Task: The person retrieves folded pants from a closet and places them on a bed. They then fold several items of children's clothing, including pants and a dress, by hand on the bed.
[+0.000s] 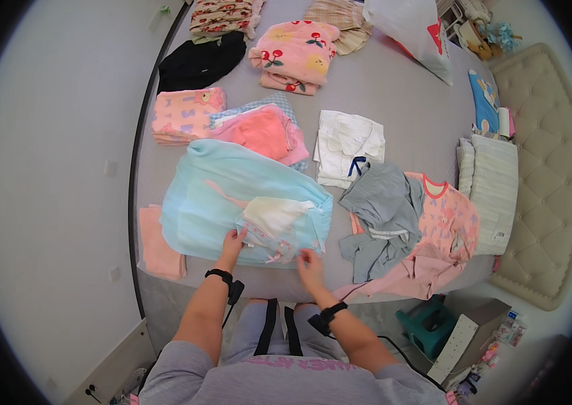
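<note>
A light-blue, gauzy dress (215,172) is spread over the near left part of the bed. Its top part, cream and pale grey-blue with pink trim, lies toward me. My left hand (233,241) is closed on the cloth of this top part, beside a small white label. To the right, my right hand (310,264) pinches the dress at its near edge. Both forearms come in from below, with a black band on each wrist.
Folded clothes lie beyond the dress: a pink printed stack (188,115), a white shirt (350,142), a black garment (201,62) and a cherry-patterned pink bundle (299,54). Grey shorts (387,209) overlap a pink top (448,219) at right. A green stool (424,327) stands by the bed.
</note>
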Motion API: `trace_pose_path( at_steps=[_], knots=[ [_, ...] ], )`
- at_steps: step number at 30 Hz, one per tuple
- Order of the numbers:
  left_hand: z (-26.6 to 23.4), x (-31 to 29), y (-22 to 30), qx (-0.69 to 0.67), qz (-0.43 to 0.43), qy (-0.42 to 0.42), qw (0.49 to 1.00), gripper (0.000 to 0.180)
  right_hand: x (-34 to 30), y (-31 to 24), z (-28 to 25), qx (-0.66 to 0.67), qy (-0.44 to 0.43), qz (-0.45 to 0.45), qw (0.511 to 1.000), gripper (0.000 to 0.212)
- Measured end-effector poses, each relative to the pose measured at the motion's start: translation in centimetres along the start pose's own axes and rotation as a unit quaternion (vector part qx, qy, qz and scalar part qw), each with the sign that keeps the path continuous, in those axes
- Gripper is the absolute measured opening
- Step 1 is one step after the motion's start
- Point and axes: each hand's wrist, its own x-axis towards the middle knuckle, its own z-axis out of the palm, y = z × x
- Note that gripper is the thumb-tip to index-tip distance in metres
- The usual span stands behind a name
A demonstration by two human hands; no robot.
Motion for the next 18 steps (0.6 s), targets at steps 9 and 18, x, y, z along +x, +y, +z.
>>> trace_pose_path(
  at_steps=[9, 18],
  knots=[
    [3.6, -4.4, 4.0, 0.400, 0.388, 0.205, 0.804, 0.049, 6.4, 6.2, -2.0, 0.144, 0.055, 0.223, 0.963, 0.049],
    [9.2, -5.3, -0.6, 0.365, 0.463, -0.036, 0.807, 0.048, 4.4, 1.3, -3.2, 0.242, 0.115, 0.213, 0.940, 0.044]
  ],
)
